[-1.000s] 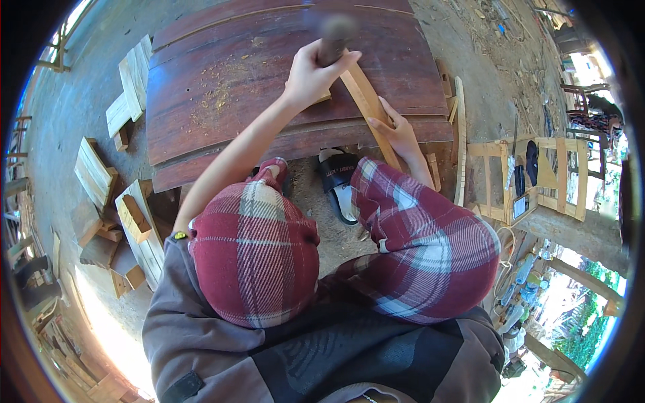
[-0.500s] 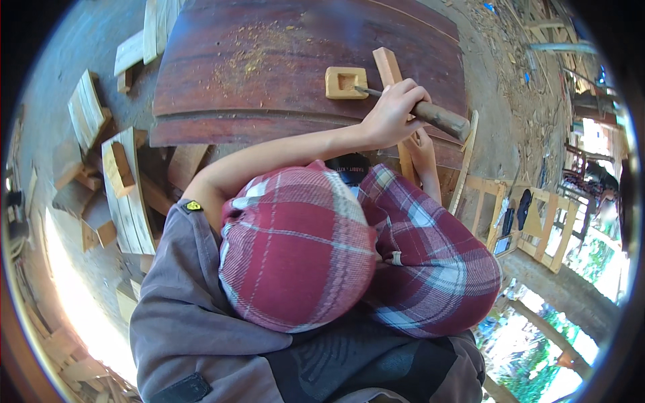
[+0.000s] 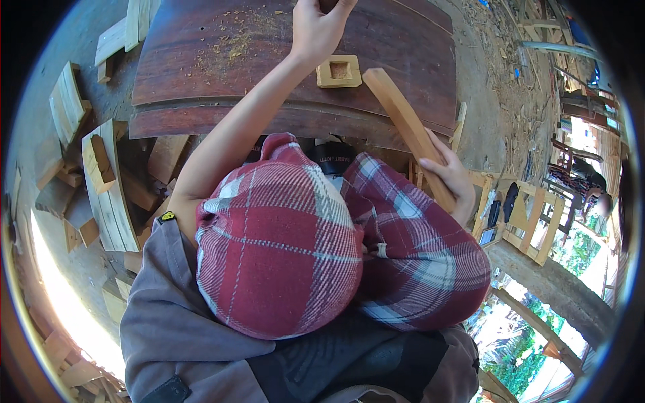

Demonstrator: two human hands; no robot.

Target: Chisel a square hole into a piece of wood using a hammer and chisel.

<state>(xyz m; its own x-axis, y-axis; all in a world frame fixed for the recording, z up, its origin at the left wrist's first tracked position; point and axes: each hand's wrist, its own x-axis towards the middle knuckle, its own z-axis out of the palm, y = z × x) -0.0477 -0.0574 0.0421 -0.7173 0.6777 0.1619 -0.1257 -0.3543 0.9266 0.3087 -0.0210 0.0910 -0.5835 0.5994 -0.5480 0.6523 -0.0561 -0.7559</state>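
My left hand (image 3: 321,30) is at the far edge of the view, cut off by the picture's top. Its fingers close round the brown wooden handle of a chisel (image 3: 327,5), whose blade is out of sight. On the dark wooden bench top (image 3: 390,43) lies a small pale wooden block (image 3: 339,72) with a square recess cut into it. Fingers of my right hand (image 3: 451,176) wrap round the lower part of a long wooden bar (image 3: 401,114). The bar slants up to the left, its far end close to the block's right side.
Wood shavings (image 3: 235,40) are scattered over the bench's left half. Several boards and offcuts (image 3: 111,191) are piled on the floor at left. My knees, in plaid cloth (image 3: 282,242), are close to the bench's near edge. A wooden frame (image 3: 537,225) stands at right.
My left hand has moved up and left with the chisel, away from the recessed block. My right hand has come nearer to me and right, lifting the bar from beside the block.
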